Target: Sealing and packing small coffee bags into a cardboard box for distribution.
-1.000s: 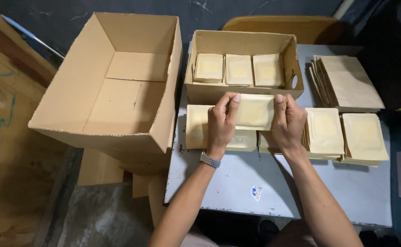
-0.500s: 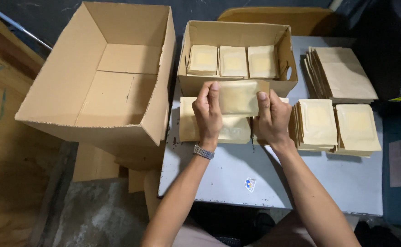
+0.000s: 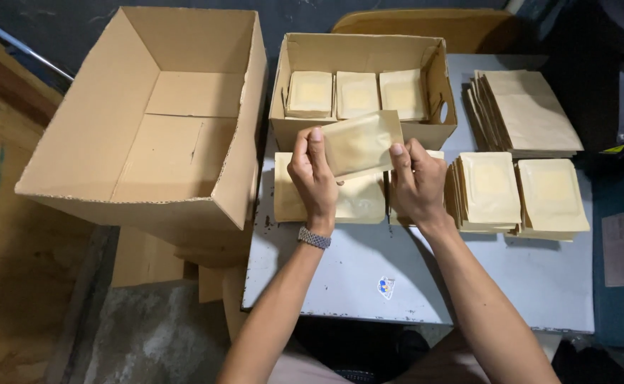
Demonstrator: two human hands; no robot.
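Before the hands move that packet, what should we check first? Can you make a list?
1. Left hand and right hand both grip the tan packet: ok.
2. Packet lifted off the pile of packets under it: ok.
3. Small open box has room behind its three stacks: ok.
4. Big cardboard box open, nothing seen inside: ok.
5. Packet sealed shut: cannot tell.
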